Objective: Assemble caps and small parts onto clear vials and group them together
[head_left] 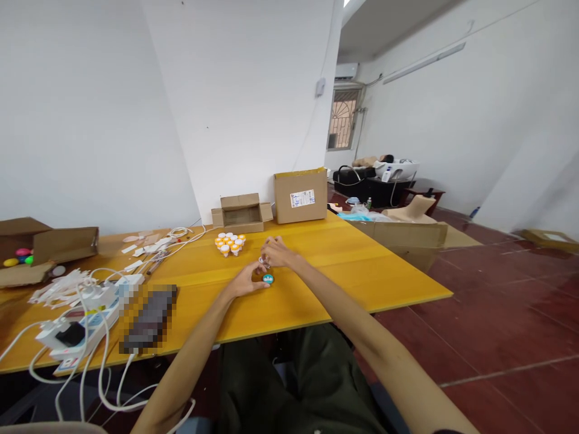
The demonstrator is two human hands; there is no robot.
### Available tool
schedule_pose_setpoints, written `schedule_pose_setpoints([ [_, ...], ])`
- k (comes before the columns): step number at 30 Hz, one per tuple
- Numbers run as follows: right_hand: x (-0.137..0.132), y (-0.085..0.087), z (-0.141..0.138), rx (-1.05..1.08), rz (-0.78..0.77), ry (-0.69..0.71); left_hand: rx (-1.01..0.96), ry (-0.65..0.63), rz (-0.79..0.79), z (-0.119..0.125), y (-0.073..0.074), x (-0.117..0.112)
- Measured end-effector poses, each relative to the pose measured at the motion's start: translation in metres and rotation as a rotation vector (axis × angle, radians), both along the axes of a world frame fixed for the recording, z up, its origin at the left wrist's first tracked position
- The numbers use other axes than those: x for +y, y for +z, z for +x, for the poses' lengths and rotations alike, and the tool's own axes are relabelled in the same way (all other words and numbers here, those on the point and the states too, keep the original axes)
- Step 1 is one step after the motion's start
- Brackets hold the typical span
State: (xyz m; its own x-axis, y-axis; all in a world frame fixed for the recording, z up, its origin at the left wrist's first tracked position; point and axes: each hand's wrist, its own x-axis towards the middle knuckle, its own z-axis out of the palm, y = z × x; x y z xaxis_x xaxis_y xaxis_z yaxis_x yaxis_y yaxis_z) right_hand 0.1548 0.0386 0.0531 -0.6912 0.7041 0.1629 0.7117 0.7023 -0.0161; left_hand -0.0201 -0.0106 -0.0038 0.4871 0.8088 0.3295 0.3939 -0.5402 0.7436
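Note:
On the wooden table, my left hand (pixel 246 281) curls thumb and fingers round a small round piece with a teal top (pixel 268 279) and a white mark. Just beyond it, my right hand (pixel 277 252) reaches in with bent fingers pressed together over a small whitish piece (pixel 263 261), mostly hidden by the fingertips. Both hands nearly touch. A tight cluster of white-and-orange round pieces (pixel 230 243) stands a little further back, to the left of my hands.
Behind the cluster are an open cardboard box (pixel 242 216) and a taller labelled carton (pixel 301 199). At left lie a power strip (pixel 97 322) with tangled white cables, a blurred dark phone-like object (pixel 150 318), and a box of coloured balls (pixel 66 244). The table edge (pixel 362 315) is near my lap.

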Motion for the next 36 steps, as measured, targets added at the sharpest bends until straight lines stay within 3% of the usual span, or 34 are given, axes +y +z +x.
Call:
schedule_pose_setpoints([
  [6, 0.002, -0.005, -0.005, 0.037, 0.011, -0.018, -0.043, 0.04, 0.021, 0.0, 0.004, -0.003],
  [11, 0.005, -0.008, 0.004, 0.456, -0.072, -0.018, -0.085, 0.084, 0.022, 0.0, 0.003, -0.002],
  [16, -0.011, -0.016, 0.031, 1.066, -0.57, 0.074, -0.008, 0.065, -0.011, 0.0, 0.002, -0.003],
  [19, -0.029, -0.033, 0.045, 1.292, -0.867, 0.056, 0.021, 0.036, -0.006, 0.0, 0.002, -0.004],
  [21, -0.038, -0.045, 0.051, 1.387, -0.985, 0.02, 0.024, 0.013, -0.006, 0.0, 0.001, -0.004],
  [27, -0.041, -0.061, 0.054, 1.547, -0.988, -0.04, 0.003, -0.036, -0.031, 0.002, 0.003, -0.005],
  [36, -0.036, -0.065, 0.048, 1.376, -0.88, -0.046, -0.08, -0.052, -0.064, 0.006, 0.004, -0.005],
])
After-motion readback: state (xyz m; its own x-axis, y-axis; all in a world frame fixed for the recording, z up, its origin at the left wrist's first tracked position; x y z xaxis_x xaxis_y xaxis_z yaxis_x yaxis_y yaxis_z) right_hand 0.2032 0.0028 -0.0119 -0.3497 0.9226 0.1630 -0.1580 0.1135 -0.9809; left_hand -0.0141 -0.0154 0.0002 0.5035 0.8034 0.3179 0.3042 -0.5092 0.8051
